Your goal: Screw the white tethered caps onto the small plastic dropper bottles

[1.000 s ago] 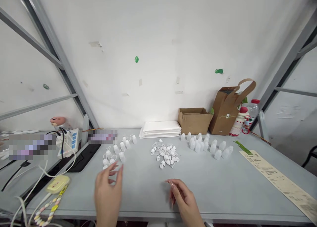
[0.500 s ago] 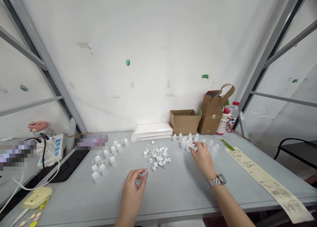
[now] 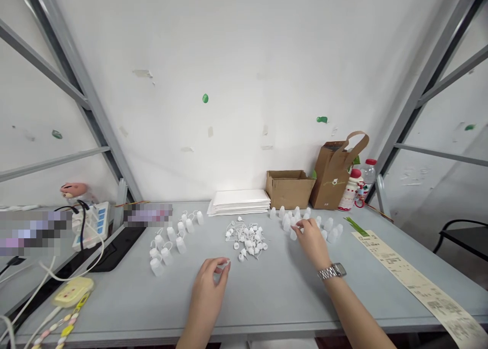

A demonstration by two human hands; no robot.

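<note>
Right hand [image 3: 313,242] right of centre, at bottles [image 3: 286,223]. Left hand [image 3: 208,285] lower centre, near caps [image 3: 250,244] mid-frame. Fingers curled on both; can't tell if gripping.

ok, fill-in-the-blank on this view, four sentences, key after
1. The loose white caps lie in a pile between two groups of small translucent ____.
2. A metal-banded ____ is on the wrist of the right hand.
3. The long printed paper strip lies farther from the ____.
4. An open cardboard ____ stands between the paper bag and the white stack.

Missing: bottles; watch; left hand; box.
</note>
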